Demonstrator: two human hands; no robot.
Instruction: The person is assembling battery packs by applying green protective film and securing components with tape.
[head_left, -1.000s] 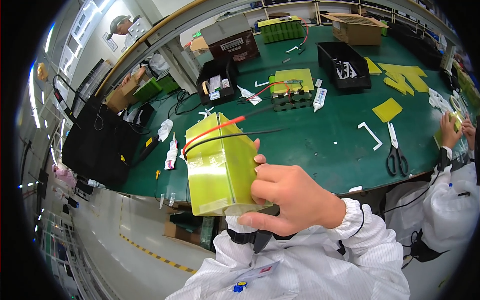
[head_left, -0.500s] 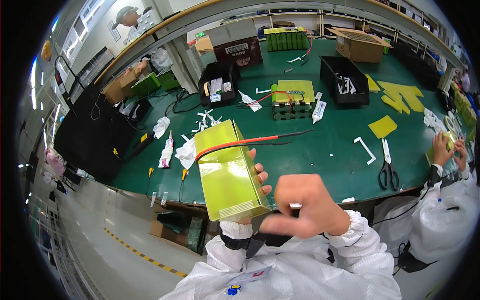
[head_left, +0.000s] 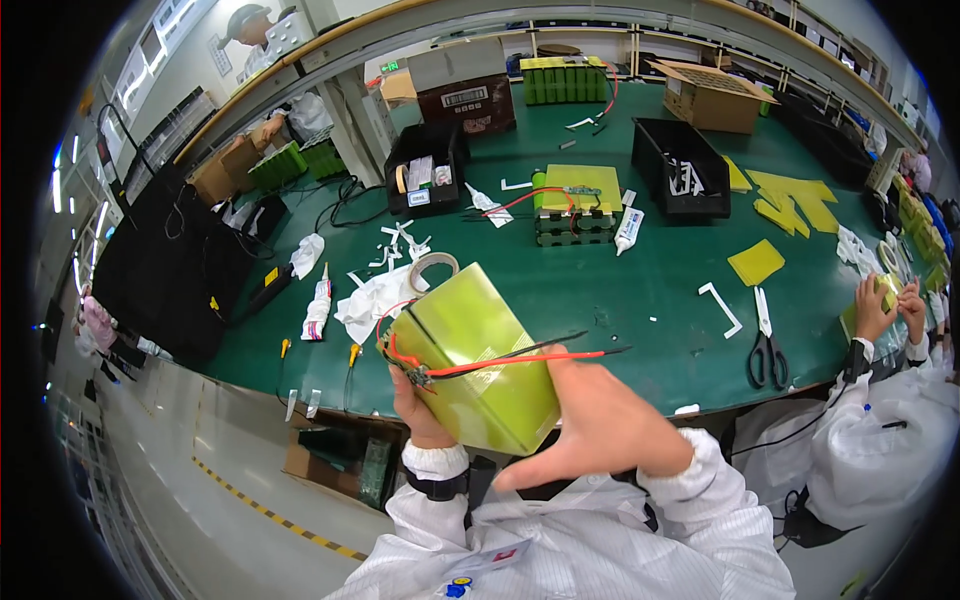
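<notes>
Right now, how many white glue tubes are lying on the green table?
2. One white tube lies near the table's left edge, beside the crumpled white cloth. The other tube lies mid-table, right of the dark battery pack. Others may be hidden inside the black bins.
</notes>
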